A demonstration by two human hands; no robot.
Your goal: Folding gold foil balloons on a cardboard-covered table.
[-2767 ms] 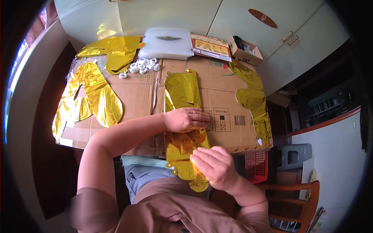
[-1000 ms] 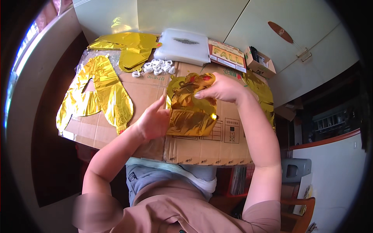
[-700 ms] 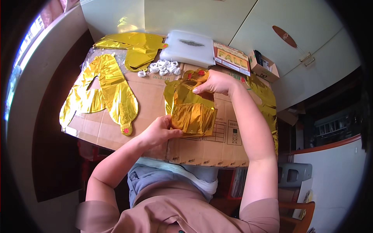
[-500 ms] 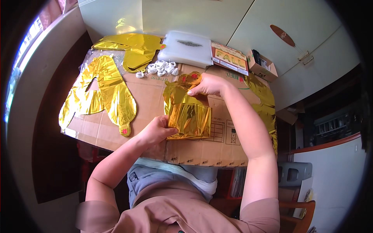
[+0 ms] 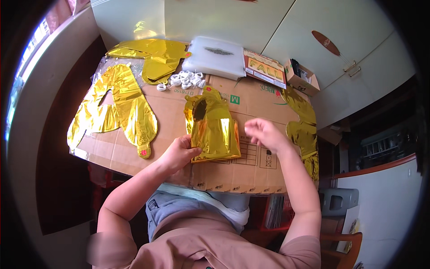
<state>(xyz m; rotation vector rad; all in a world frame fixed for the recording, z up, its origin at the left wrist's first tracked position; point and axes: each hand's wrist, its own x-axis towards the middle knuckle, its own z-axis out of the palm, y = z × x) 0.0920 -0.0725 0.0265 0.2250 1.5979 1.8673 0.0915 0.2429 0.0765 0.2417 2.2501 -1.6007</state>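
Folded gold foil balloon [image 5: 212, 130]: flat on cardboard [image 5: 251, 170], between both hands.
Left hand [image 5: 179, 152]: pinching balloon's lower-left edge.
Right hand [image 5: 264, 133]: loosely open, empty, just right of balloon.

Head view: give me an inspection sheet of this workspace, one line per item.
Surface: flattened brown cardboard sheet covers the table.
Job's things: folded gold foil balloon lies mid-sheet.
Clutter: flat gold balloon at left, another at the far edge, a third at right; white ribbon coils; white plastic pack; printed card packet; small open box.
Hands: left hand grips the folded balloon's lower left edge; right hand is open, lifted beside it, not touching.
Cables: nothing seen.
Surroundings: pale cabinet doors behind; wooden chair at lower right.
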